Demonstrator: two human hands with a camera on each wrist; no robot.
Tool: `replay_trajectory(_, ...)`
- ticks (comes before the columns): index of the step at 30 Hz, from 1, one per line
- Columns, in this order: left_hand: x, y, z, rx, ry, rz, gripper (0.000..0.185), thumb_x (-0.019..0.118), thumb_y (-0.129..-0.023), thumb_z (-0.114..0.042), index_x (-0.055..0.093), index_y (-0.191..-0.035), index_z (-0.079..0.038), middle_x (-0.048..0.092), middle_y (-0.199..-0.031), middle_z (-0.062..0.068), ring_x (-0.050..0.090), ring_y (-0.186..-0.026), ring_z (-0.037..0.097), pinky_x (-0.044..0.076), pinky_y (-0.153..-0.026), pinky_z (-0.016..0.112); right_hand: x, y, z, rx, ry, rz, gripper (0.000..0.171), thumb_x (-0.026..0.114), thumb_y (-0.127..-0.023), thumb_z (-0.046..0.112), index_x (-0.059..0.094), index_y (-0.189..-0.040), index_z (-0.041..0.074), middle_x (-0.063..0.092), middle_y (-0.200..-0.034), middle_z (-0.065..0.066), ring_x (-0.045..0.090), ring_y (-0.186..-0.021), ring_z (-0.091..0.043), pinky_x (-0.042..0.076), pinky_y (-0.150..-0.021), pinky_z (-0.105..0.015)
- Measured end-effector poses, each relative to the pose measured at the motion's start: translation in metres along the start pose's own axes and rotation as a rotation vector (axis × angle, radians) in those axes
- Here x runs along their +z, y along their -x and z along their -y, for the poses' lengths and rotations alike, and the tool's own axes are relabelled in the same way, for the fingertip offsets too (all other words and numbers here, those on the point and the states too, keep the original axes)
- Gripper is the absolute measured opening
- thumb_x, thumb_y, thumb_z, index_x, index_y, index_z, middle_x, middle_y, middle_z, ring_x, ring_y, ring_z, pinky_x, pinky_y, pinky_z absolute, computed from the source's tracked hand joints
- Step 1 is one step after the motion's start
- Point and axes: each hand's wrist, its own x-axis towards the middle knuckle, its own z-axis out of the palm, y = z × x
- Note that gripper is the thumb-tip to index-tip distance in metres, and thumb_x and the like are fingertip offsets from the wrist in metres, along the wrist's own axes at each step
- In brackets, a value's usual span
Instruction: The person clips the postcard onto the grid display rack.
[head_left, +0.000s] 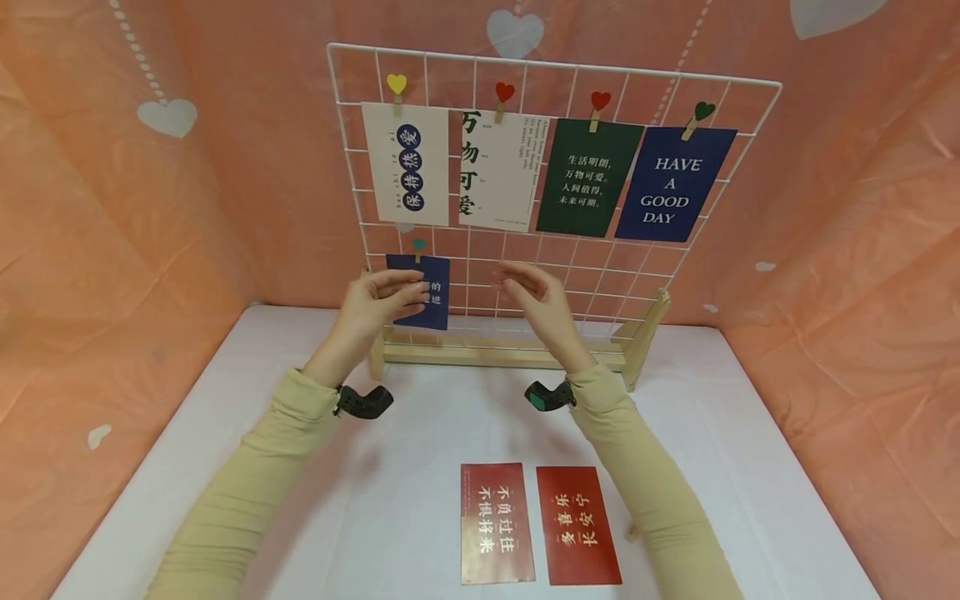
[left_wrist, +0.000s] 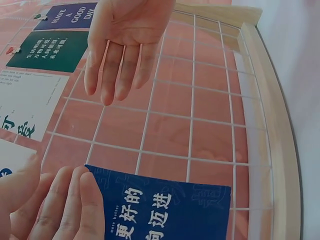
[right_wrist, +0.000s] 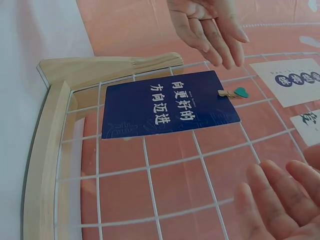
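Observation:
A blue card [head_left: 435, 310] hangs at the lower left of a white wire grid [head_left: 480, 250], held by a wooden clip with a teal heart [right_wrist: 241, 92]. My left hand [head_left: 382, 300] is in front of this card in the head view, fingers extended and holding nothing. To its right, my right hand [head_left: 534, 296] is raised before the grid with loosely bent fingers and nothing in them. In the left wrist view the left fingers [left_wrist: 65, 205] overlap the edge of the blue card. The right wrist view has the whole card in sight between both hands.
Along the grid's upper part hang two white cards [head_left: 412, 167], a green card [head_left: 588, 179] and a blue "HAVE A GOOD DAY" card [head_left: 675, 185], each on a heart clip. Two red cards [head_left: 497, 523] lie on the white table [head_left: 360, 508]. A wooden base [head_left: 495, 357] supports the grid.

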Motion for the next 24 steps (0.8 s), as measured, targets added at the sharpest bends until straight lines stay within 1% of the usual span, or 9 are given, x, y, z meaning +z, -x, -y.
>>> replay_trajectory(3, 0.002, 0.002, 0.003, -0.033, 0.003, 0.022, 0.04, 0.063, -0.092, -0.008, 0.053, -0.127, 0.011, 0.066, -0.112, 0.017, 0.065, -0.101, 0.028, 0.053, -0.087, 0.038, -0.006, 0.006, 0.002, 0.026, 0.004, 0.018, 0.036, 0.056, -0.097, 0.009, 0.053, -0.129, -0.008, 0.058, -0.123, -0.025, 0.054, -0.114, -0.04, 0.045, -0.096, -0.051)
replay_trajectory(5, 0.003, 0.004, 0.006, -0.045, 0.012, 0.038, 0.039, 0.062, -0.093, -0.006, 0.053, -0.127, 0.01, 0.067, -0.111, 0.013, 0.066, -0.1, 0.026, 0.053, -0.087, 0.038, -0.01, 0.01, 0.004, 0.043, 0.012, 0.028, 0.036, 0.056, -0.098, 0.009, 0.053, -0.13, -0.007, 0.057, -0.123, -0.026, 0.054, -0.113, -0.042, 0.045, -0.095, -0.052)
replay_trajectory(7, 0.005, 0.007, 0.01, -0.061, 0.026, 0.061, 0.039, 0.06, -0.094, -0.005, 0.052, -0.128, 0.011, 0.065, -0.114, 0.016, 0.067, -0.098, 0.023, 0.051, -0.089, 0.04, -0.013, 0.014, 0.006, 0.053, 0.024, 0.037, 0.036, 0.055, -0.098, 0.009, 0.052, -0.131, -0.007, 0.056, -0.124, -0.028, 0.054, -0.113, -0.043, 0.046, -0.094, -0.052)
replay_trajectory(11, 0.009, 0.015, 0.017, -0.102, 0.034, 0.124, 0.041, 0.058, -0.095, -0.004, 0.047, -0.133, 0.01, 0.056, -0.126, 0.025, 0.065, -0.101, 0.019, 0.05, -0.092, 0.039, -0.019, 0.023, 0.008, 0.062, 0.042, 0.057, 0.038, 0.053, -0.099, 0.008, 0.049, -0.132, -0.009, 0.054, -0.124, -0.032, 0.055, -0.112, -0.042, 0.049, -0.093, -0.047)
replay_trajectory(14, 0.011, 0.021, 0.023, -0.129, 0.049, 0.166, 0.044, 0.057, -0.096, -0.004, 0.044, -0.135, 0.011, 0.051, -0.131, 0.029, 0.064, -0.105, 0.021, 0.05, -0.093, 0.038, -0.025, 0.03, 0.008, 0.077, 0.055, 0.061, 0.04, 0.052, -0.099, 0.01, 0.047, -0.134, -0.009, 0.052, -0.125, -0.033, 0.057, -0.112, -0.039, 0.05, -0.093, -0.043)
replay_trajectory(19, 0.015, 0.027, 0.032, -0.173, 0.107, 0.181, 0.043, 0.056, -0.096, -0.001, 0.043, -0.135, 0.012, 0.052, -0.13, 0.028, 0.064, -0.104, 0.02, 0.049, -0.094, 0.041, -0.034, 0.041, 0.009, 0.098, 0.074, 0.063, 0.041, 0.052, -0.1, 0.012, 0.046, -0.136, -0.007, 0.05, -0.129, -0.031, 0.058, -0.113, -0.033, 0.05, -0.094, -0.038)
replay_trajectory(21, 0.017, 0.029, 0.035, -0.199, 0.122, 0.187, 0.044, 0.055, -0.096, 0.0, 0.042, -0.136, 0.011, 0.05, -0.132, 0.028, 0.064, -0.104, 0.019, 0.049, -0.094, 0.041, -0.037, 0.045, 0.009, 0.107, 0.08, 0.065, 0.041, 0.052, -0.1, 0.012, 0.045, -0.136, -0.008, 0.051, -0.129, -0.031, 0.057, -0.113, -0.033, 0.05, -0.093, -0.038)
replay_trajectory(24, 0.017, 0.032, 0.041, -0.225, 0.126, 0.197, 0.044, 0.055, -0.096, 0.0, 0.041, -0.137, 0.011, 0.047, -0.134, 0.03, 0.063, -0.106, 0.022, 0.049, -0.095, 0.041, -0.042, 0.053, 0.009, 0.136, 0.094, 0.07, 0.042, 0.051, -0.1, 0.013, 0.044, -0.136, -0.008, 0.052, -0.129, -0.029, 0.058, -0.113, -0.031, 0.05, -0.093, -0.036)
